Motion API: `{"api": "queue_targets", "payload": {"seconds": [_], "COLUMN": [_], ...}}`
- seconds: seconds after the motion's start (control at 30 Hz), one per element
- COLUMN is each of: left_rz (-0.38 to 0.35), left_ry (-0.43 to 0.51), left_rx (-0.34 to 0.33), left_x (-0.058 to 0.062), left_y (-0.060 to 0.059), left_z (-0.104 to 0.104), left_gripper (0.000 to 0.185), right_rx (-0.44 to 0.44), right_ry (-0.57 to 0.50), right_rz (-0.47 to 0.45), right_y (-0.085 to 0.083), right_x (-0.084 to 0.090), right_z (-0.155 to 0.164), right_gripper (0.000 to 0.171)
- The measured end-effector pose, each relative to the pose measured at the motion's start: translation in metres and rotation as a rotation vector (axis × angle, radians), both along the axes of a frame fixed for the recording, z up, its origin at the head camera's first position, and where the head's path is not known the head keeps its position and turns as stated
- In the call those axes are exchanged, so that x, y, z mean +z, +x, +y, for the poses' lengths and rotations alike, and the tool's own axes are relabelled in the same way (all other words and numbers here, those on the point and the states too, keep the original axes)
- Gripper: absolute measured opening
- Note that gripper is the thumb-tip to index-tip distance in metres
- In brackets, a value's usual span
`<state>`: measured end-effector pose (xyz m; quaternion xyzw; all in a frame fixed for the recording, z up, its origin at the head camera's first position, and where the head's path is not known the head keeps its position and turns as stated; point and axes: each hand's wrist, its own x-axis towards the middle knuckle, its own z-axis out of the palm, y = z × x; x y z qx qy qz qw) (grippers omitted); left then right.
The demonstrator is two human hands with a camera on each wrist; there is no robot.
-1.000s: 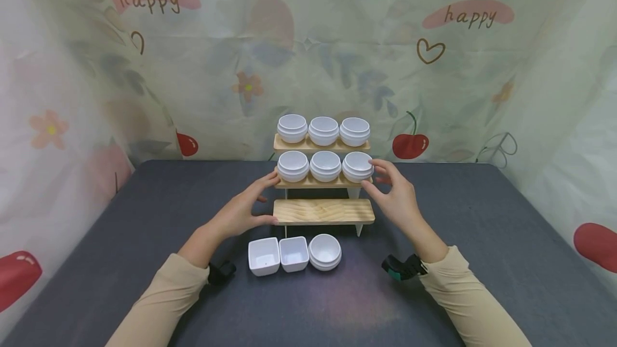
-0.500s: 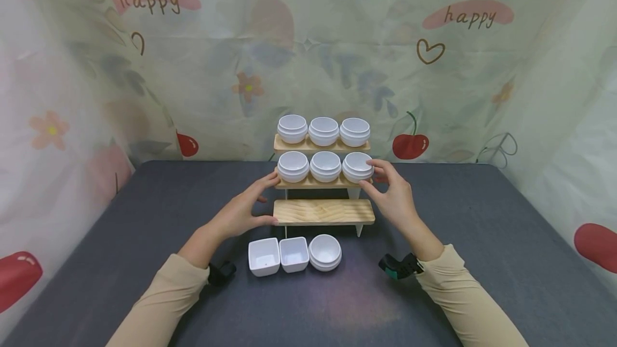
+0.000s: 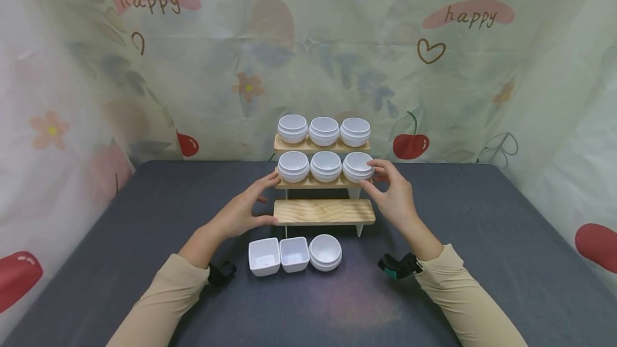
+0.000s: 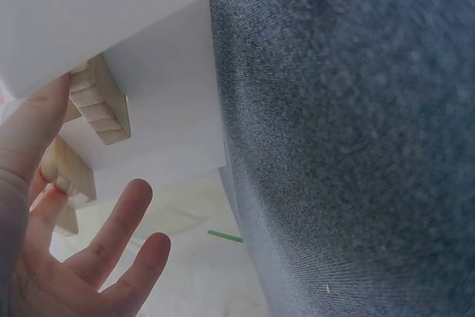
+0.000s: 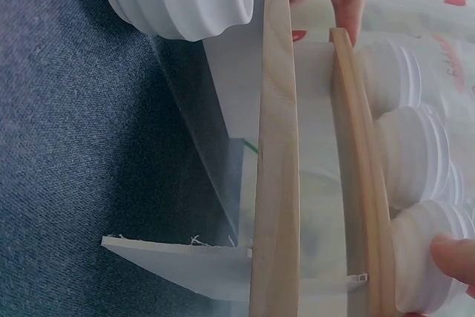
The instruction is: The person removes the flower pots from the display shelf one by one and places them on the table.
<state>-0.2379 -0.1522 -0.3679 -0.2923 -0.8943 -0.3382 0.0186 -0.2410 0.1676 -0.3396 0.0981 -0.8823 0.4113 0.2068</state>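
A wooden tiered stand point(image 3: 324, 212) with three shelves stands mid-table. My left hand point(image 3: 243, 213) touches its left end, thumb at the bottom shelf and a fingertip at the middle shelf. In the left wrist view, two fingers point(image 4: 119, 228) reach out free below the shelf ends. My right hand point(image 3: 396, 197) is at the rightmost white round bowl point(image 3: 355, 166) on the middle shelf, holding it between thumb and index finger. The thumb point(image 5: 456, 257) presses the bowl's side in the right wrist view. Two more round bowls point(image 3: 325, 166) sit beside it in a row.
Three round bowls point(image 3: 324, 131) line the top shelf. In front of the stand, two square bowls point(image 3: 264, 257) and a round bowl point(image 3: 325, 253) stand in a row on the dark tablecloth point(image 3: 308, 315). A patterned curtain point(image 3: 308, 68) hangs behind.
My right hand and forearm have shifted slightly left at the right bowl, mostly in the first half second. The left hand, the stand and the bowls stay in place.
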Motion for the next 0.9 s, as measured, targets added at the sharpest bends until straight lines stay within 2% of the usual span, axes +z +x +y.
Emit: {"api": "queue_targets", "payload": {"seconds": [0.9], "left_rz": [0.003], "left_ry": [0.000], "left_rx": [-0.002], "left_x": [-0.0005], "left_y": [-0.0009], "left_z": [-0.0002], "left_gripper": [0.090], "right_rx": [-0.006], "right_ry": [-0.010], "right_rz": [-0.012], "right_y": [0.0038], "right_x": [0.0044], "right_z": [0.0005], "right_gripper": [0.042]}}
